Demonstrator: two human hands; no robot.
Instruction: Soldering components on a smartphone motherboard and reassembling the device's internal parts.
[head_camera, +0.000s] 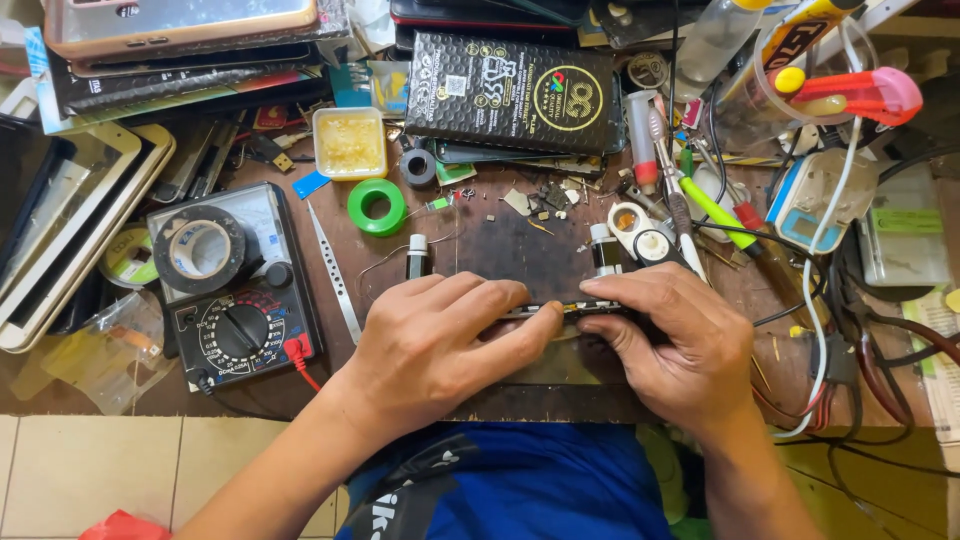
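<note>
**Two hands press on a thin dark gadget at a messy bench**

Both hands meet in the middle of the wooden table (520, 250). The left hand (440, 340) lies flat on top of a thin dark gadget (560, 310). Its fingers are close together and its thumb (530, 335) points to the right, touching the gadget's near edge. The right hand (675, 340) is curled over the other end. Its fingers are bent and pinched on the gadget, with the pointer finger (610, 287) on the top edge. The two hands almost touch each other. Most of the gadget is hidden under them, so only a thin strip shows between the fingertips.

Left of the left hand sits a black meter (235, 320) with a round dial. A roll of black tape (200, 248) lies on top of it, and a red plug (297, 350) sticks out near its corner. Shiny tweezers (335, 270) lie just beside the meter. Farther back is a green ring of tape (377, 206) and a small tub of yellow stuff (350, 142). A black flat box (510, 92) lies behind the hands. On the right there are tools, a green pen (718, 213) and lots of tangled wires (850, 340). A blue shirt (520, 480) shows at the bottom
</note>
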